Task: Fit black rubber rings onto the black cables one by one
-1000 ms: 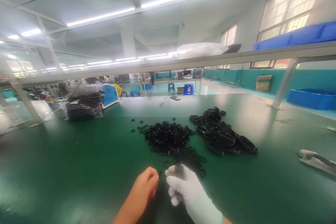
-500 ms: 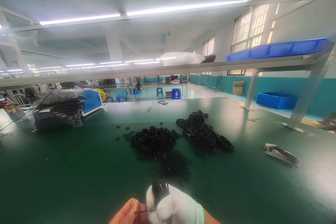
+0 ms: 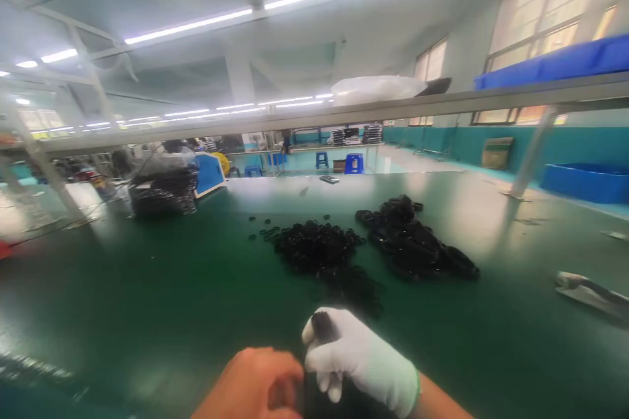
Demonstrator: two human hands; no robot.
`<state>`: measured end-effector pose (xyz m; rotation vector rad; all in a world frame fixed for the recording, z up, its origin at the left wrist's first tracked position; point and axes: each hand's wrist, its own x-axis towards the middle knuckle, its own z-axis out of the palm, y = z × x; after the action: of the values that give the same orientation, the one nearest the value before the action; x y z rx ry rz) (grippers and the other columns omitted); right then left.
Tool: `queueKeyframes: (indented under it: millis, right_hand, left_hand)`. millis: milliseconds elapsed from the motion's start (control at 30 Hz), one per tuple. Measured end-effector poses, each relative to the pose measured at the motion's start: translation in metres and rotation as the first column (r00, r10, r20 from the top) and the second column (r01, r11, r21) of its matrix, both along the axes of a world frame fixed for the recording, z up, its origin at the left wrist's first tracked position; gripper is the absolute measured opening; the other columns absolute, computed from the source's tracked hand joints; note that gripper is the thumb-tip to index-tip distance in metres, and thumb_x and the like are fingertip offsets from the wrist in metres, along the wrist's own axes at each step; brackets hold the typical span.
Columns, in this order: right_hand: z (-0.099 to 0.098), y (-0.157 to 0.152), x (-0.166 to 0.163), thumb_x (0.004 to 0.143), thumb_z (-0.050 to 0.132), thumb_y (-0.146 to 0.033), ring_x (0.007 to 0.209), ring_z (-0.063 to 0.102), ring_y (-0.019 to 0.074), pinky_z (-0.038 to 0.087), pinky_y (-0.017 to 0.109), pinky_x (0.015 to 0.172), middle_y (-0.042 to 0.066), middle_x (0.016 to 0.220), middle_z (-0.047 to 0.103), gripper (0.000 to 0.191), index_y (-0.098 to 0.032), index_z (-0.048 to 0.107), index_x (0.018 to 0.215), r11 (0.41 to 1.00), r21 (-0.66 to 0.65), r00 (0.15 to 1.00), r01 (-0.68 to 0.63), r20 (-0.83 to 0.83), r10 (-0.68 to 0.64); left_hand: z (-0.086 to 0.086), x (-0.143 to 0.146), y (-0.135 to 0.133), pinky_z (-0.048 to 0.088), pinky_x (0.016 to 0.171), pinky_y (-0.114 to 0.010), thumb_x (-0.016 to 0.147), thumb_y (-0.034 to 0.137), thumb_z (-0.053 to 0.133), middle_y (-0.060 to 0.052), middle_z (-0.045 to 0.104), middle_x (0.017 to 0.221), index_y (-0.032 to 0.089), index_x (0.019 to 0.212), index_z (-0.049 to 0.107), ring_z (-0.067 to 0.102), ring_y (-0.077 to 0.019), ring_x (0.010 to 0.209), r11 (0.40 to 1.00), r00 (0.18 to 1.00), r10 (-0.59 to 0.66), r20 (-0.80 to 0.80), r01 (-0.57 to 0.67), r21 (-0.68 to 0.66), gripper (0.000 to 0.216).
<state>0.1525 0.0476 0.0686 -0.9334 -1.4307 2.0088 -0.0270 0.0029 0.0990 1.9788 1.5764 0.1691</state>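
Observation:
My right hand (image 3: 356,360), in a white glove with a green cuff, is closed around a bundle of black rings (image 3: 324,327) that shows at the top of its grip. Close beside it on the left is my bare left hand (image 3: 255,383), fingers curled and smeared by motion; anything inside them is hidden. Beyond the hands, a pile of small black rings (image 3: 314,245) lies on the green tabletop (image 3: 187,301), with a looser dark heap (image 3: 358,288) at its near side. To the right sits a pile of larger black bands (image 3: 413,245).
A plastic-wrapped black bundle (image 3: 164,190) and a blue-and-white machine (image 3: 209,173) stand back left. Across the far side runs a shelf (image 3: 275,123) bearing a white bag (image 3: 376,88) and a blue tray (image 3: 555,64). A phone-like object (image 3: 329,179) lies near the far edge, a crumpled wrapper (image 3: 590,291) at right.
The view has swung left and tilted, so the scene sits further right. My left hand has turned, its back now showing, and a gap has opened between its fingertips and my right hand.

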Motion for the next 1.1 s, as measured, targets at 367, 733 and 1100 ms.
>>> queueKeyframes:
  millis: [367, 733, 1100]
  right_hand:
    - [-0.032, -0.006, -0.019, 0.057, 0.064, -0.012, 0.037, 0.051, 0.009, 0.039, 0.016, 0.032, -0.001, 0.053, 0.059, 0.037, -0.011, 0.057, 0.093, 0.942, -0.022, 0.939, -0.334, 0.076, 0.334]
    - [-0.061, 0.005, -0.023, 0.051, 0.065, -0.009, 0.027, 0.045, 0.0109, 0.034, 0.02, 0.026, -0.002, 0.04, 0.055, 0.022, -0.012, 0.058, 0.071, 0.946, -0.012, 0.927, -0.323, 0.199, 0.319]
    - [-0.015, -0.014, -0.006, 0.057, 0.06, -0.011, 0.042, 0.05, 0.0047, 0.033, 0.013, 0.032, 0.0, 0.075, 0.064, 0.07, -0.015, 0.04, 0.124, 0.981, -0.084, 0.967, -0.178, -0.202, 0.158]
  left_hand:
    - [-0.011, 0.013, -0.01, 0.04, 0.075, -0.027, 0.055, 0.023, 0.074, -0.001, 0.057, 0.103, 0.031, 0.115, 0.054, 0.052, -0.0213, 0.091, 0.994, 0.98, 0.087, 0.18, -0.098, 0.054, 0.064]
    - [-0.004, 0.024, -0.004, 0.038, 0.065, -0.026, 0.052, 0.035, 0.08, -0.001, 0.059, 0.097, 0.028, 0.11, 0.058, 0.053, -0.021, 0.082, 0.983, 0.999, -0.045, 0.008, 0.042, 0.177, 0.062]
    - [-0.017, -0.018, 0.028, 0.042, 0.054, -0.025, 0.073, 0.035, 0.054, 0.0, 0.061, 0.069, 0.017, 0.075, 0.062, 0.053, -0.0153, 0.061, 0.961, 0.925, 0.081, 0.37, 0.025, -0.274, 0.02]
